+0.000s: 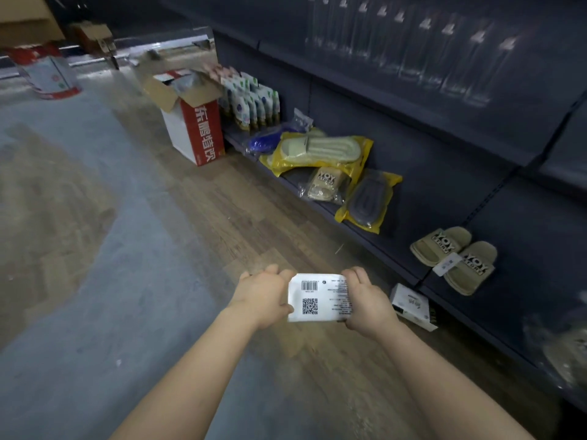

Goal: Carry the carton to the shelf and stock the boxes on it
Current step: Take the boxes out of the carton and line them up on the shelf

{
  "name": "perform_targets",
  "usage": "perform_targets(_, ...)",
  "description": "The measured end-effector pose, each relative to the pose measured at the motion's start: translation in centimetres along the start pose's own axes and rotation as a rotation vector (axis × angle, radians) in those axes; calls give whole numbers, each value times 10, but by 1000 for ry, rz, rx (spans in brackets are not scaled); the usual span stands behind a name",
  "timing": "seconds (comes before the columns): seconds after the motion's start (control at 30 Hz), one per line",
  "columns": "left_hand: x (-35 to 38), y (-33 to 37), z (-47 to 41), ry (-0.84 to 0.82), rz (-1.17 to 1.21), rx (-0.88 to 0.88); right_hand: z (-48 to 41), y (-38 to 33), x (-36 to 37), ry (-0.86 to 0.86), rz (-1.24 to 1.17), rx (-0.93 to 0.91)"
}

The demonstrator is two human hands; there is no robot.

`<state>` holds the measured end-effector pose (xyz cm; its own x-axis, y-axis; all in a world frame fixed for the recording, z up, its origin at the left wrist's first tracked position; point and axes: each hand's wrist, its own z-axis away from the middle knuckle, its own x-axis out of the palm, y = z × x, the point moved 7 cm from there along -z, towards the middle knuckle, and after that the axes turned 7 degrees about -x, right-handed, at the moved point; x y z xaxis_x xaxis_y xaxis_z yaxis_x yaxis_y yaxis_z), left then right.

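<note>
**DESK:** What does the frame show?

**PHOTOGRAPHER:** A shop aisle, seen from the head of a person stocking goods. Both bare arms reach forward. The left hand (265, 296) and the right hand (370, 301) hold a white labelled pack (317, 298) between them above the wooden floor (197, 236), with the barcode and QR code facing up.

**DESK:** How is it gripped?

**PHOTOGRAPHER:** One hand is at each end, with the fingers curled round the edges, so the pack is pinched from both sides. Its long axis runs roughly from hand to hand.

**DESK:** Where is the shelf from there?

**PHOTOGRAPHER:** The dark bottom shelf (406, 236) lies to the pack's right and a little ahead, near but not touching. The right hand is the nearer one. The long axis points roughly at the shelf's front edge, so the pack would probably go in end first unless it is turned.

**DESK:** And the carton?

**PHOTOGRAPHER:** The open red-and-white carton (190, 128) stands on the floor ahead and to the left, well apart from the hands and just beside the shelf front. What it contains cannot be made out.

**DESK:** What is already stocked?

**PHOTOGRAPHER:** There are slippers in yellow bags (320, 150), one grey slipper bag (368, 201) and a loose beige pair of slippers (454, 258). The bare deck between the last two looks like the likeliest spot for the pack. A small white box (413, 308) lies against the shelf base, just beside the right hand.
</note>
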<state>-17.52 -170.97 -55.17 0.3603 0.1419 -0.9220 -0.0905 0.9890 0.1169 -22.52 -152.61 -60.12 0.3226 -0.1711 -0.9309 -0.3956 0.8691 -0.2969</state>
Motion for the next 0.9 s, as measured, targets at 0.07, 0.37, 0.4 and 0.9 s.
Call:
perform_targets(0.07,-45,8,12,4,-14,20,6,-12,-49,7,7,4)
perform_targets(0.37,-238,43,68,70,-22,118,39,-82,-257,88,22,-8)
perform_targets(0.4,-256,47,74,69,-26,125,42,-91,-275,93,19,-12)
perform_targets(0.9,-439,63,135,227,-74,284,90,-160,-484,78,-127,-101)
